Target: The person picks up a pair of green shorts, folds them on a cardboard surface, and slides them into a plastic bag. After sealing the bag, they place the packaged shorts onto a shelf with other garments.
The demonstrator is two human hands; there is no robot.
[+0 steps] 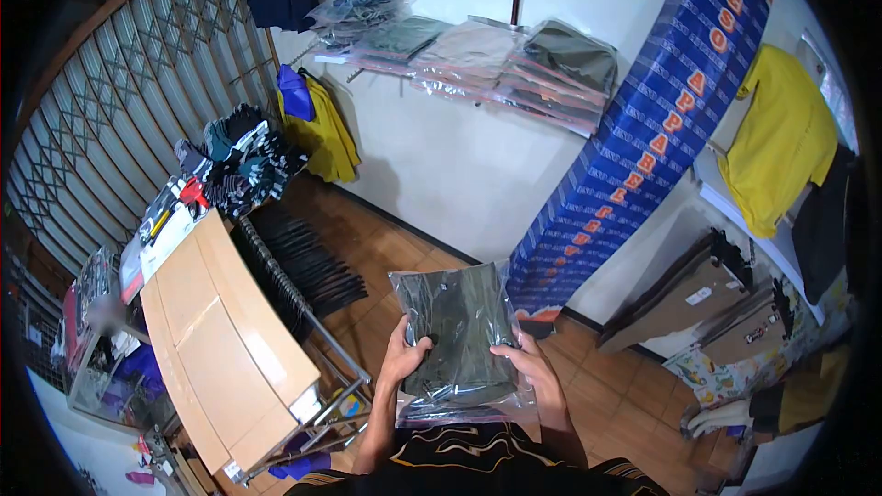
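A folded dark olive garment in a clear plastic bag (455, 321) is held flat in front of my body. My left hand (401, 355) grips its left edge, thumb on top and the other fingers underneath. On the opposite edge my right hand (528, 361) holds it the same way. The plastic catches the light, and its reddish seal strip lies at the end nearest me. What lies beneath the bag is hidden.
A wall shelf carries several bagged folded garments (560, 64). To the left stands a wooden table (216, 340) beside a rail of black hangers (303, 257). A blue banner (634, 147) leans at the right, near hanging brown trousers (698, 298) and a yellow shirt (781, 138).
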